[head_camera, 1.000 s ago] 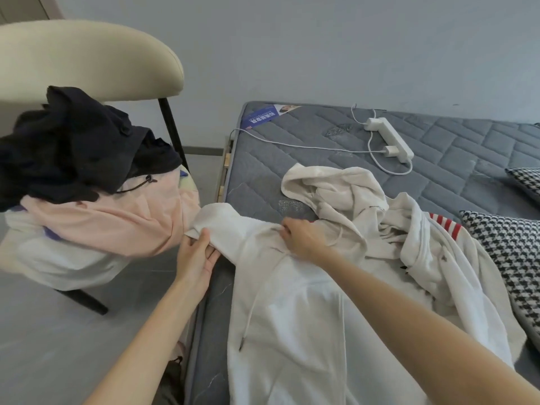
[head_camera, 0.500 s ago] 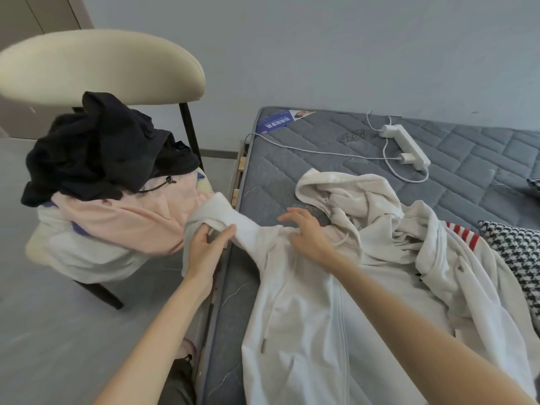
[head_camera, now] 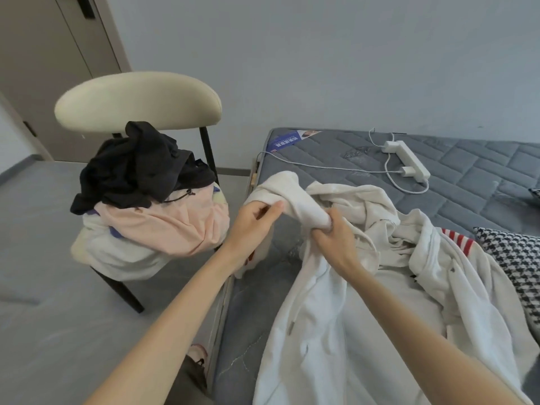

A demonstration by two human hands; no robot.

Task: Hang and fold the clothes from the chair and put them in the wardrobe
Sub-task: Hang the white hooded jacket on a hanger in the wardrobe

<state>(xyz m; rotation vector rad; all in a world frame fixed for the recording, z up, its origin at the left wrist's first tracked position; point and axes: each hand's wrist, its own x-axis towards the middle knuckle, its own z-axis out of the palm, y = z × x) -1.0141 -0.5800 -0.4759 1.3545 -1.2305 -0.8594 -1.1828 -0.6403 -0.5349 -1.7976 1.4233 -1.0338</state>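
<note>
Both hands, left hand (head_camera: 251, 220) and right hand (head_camera: 333, 244), are gripping the white hoodie's sleeve (head_camera: 295, 197) at the mattress's (head_camera: 467, 182) 9 o'clock edge.

A bedroom in a home. A grey quilted mattress (head_camera: 467, 185) fills the right side, with a blue printed label (head_camera: 287, 140) at its far corner. On the mattress lie a black-and-white houndstooth cushion (head_camera: 514, 258) at the right edge, a white power strip (head_camera: 409, 162) with its thin white cable (head_camera: 321, 168), and a crumpled white hooded sweatshirt (head_camera: 336, 331). Just beside the mattress stands a cream padded chair with black metal legs (head_camera: 137, 102). Its seat is heaped with laundry: a black garment (head_camera: 140, 165) on top, a pale pink garment (head_camera: 163, 229) beneath, white fabric (head_camera: 125, 258) lowest. Behind are a plain pale grey wall (head_camera: 321, 54), a taupe door (head_camera: 43, 68) at upper left, and a smooth grey floor (head_camera: 43, 258).
</note>
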